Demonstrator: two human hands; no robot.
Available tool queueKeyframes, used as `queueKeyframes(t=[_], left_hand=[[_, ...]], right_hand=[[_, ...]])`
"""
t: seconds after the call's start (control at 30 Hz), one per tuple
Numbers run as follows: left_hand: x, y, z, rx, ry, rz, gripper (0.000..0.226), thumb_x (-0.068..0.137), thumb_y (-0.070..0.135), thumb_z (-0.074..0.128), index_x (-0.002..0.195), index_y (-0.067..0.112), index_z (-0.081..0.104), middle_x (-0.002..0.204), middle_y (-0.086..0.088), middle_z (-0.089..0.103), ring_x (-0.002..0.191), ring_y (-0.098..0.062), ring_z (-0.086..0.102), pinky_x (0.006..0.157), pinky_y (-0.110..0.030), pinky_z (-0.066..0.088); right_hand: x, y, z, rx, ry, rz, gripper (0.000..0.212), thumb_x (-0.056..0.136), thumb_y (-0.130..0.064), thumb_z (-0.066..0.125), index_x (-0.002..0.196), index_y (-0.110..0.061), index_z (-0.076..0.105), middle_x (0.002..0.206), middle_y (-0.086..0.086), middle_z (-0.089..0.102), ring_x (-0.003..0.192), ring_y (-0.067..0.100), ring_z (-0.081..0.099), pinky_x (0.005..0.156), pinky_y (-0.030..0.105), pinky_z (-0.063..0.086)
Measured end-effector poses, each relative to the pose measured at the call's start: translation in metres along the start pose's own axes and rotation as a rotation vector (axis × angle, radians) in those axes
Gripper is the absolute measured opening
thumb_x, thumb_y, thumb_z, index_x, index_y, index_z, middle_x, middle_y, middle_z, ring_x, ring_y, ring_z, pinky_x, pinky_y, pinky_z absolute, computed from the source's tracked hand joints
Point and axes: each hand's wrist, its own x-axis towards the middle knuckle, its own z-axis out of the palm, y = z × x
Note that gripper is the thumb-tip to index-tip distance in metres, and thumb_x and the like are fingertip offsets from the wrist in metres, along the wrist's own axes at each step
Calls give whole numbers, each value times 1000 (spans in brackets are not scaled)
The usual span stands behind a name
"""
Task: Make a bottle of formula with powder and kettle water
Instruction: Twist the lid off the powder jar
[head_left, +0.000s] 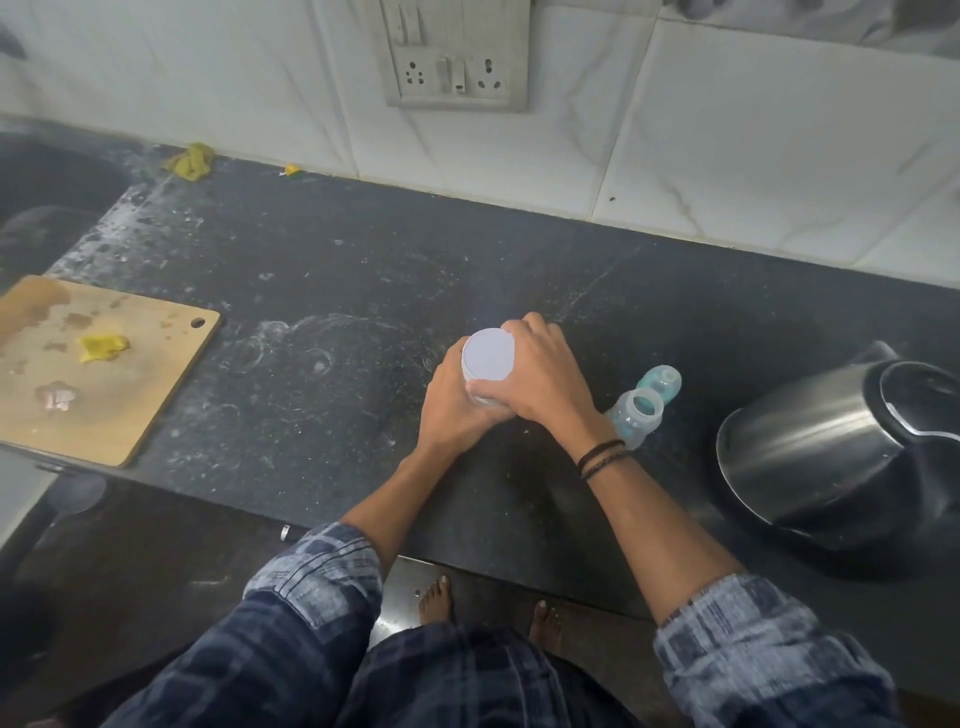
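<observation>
A white-lidded powder container (487, 356) stands on the dark counter (332, 291). My left hand (452, 402) grips its body from the left. My right hand (540, 376) curls round the lid from the right. Just right of my right wrist stands an open clear baby bottle (638, 415) with blue markings. Behind it sits the bottle's teal-tinted teat and cap piece (662, 382). A steel kettle (831, 447) with a black lid stands at the right edge.
A wooden cutting board (104, 364) with yellow scraps lies at the left. A sink (47, 192) is at the far left. A wall socket panel (457, 73) is on the tiled wall. A yellow cloth (191, 162) lies at the counter's back.
</observation>
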Motion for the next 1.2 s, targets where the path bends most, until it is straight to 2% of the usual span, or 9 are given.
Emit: queueKeyframes(t=[0.23,0.37,0.5,0.63,0.8,1.07,1.2], left_hand=[[1,-2,1,58,18,-11,89,61,40,94,134,45,42,133,20,54,118,-7,55,92,-32,50],[2,-2,0,64,31,-24,88,61,36,94,131,48,42,131,22,55,116,-5,55,89,-30,48],[2,-5,2,56,27,-27,90,60,38,94,134,47,43,132,23,54,120,-5,55,93,-37,52],[1,-6,2,44,16,-27,95,58,47,92,138,45,42,137,22,52,126,-9,53,98,-47,51],[1,-5,2,44,13,-34,96,57,48,90,139,44,40,138,21,51,126,-10,52,98,-48,50],[0,-5,3,47,5,-38,102,53,65,86,141,41,41,141,20,49,129,-10,50,102,-48,49],[0,-5,3,68,8,-33,100,54,62,87,141,42,41,140,21,49,127,-10,51,100,-47,50]], right_hand=[[2,8,-1,37,-8,-44,78,69,-55,82,132,-17,54,125,1,53,113,21,48,85,27,38],[4,12,-4,61,-24,-74,80,69,-54,84,133,-17,53,127,0,52,116,20,47,88,31,44],[5,10,-6,-18,-47,-108,80,75,-58,78,136,-14,50,129,3,49,121,22,46,89,33,45],[8,2,-7,-168,-23,-161,82,76,-71,70,128,-9,54,122,5,50,114,23,48,89,31,43],[11,-1,-5,-179,2,-167,79,77,-70,69,125,-8,56,119,4,51,111,22,48,88,31,43],[8,3,1,-106,22,-128,76,75,-65,72,126,-12,55,121,3,49,112,22,46,88,31,42],[9,5,1,-92,15,-138,78,75,-64,73,129,-12,54,125,3,50,113,21,46,90,31,43]])
